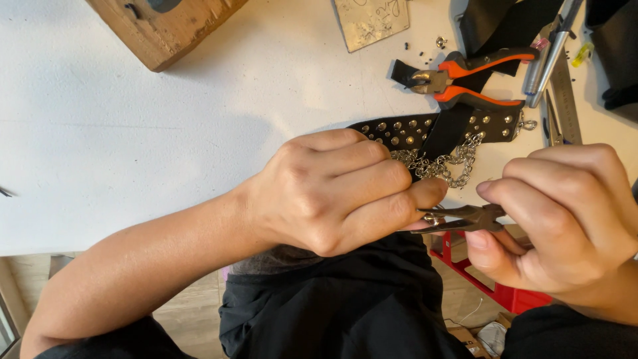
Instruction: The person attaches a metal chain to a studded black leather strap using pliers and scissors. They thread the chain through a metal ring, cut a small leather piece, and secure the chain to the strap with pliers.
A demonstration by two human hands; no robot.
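At the near edge of the white tabletop [133, 133], the left hand [332, 193] is curled closed, pinching the silver chain [438, 165] of a black studded strap [405, 129] lying just beyond its knuckles. The right hand [565, 219] is closed around small pliers [465, 218], whose tips meet the left fingertips. Orange-handled cutters [465, 80] lie farther back

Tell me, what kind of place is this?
Probably a craft workbench for making leather accessories. On the white tabletop lie a black leather strap with round metal studs, a silver metal chain and orange-handled cutting pliers. The right hand holds small dark pliers near the left hand.
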